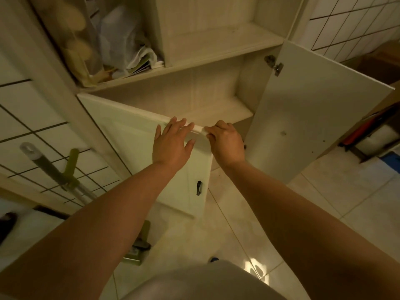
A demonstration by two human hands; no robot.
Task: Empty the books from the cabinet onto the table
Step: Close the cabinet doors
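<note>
Both hands meet at the top edge of the white panelled left cabinet door (138,135), which stands partly open. Spread and nearly straight, the left hand (172,144) lies flat against the door's front face with its fingertips reaching the top edge. Just beside it, the right hand (225,140) curls its fingers over the same edge near the door's upper corner and grips it. The two hands are close together but not touching.

Behind and above the hands, the pale wood-grain cabinet (201,92) shows its lower compartment with a bare shelf board (218,112); no books can be seen inside it from this angle. A plain white right cabinet door (311,118) is swung wide open, its metal hinge (273,64) visible near the top. A small dark handle (198,187) sits low on the left door, below the hands.

Higher up, an open shelf holds a heap of crumpled white plastic bags and papers (127,50). A grey-handled mop with a green clip (58,169) leans against the tiled wall on the left.
</note>
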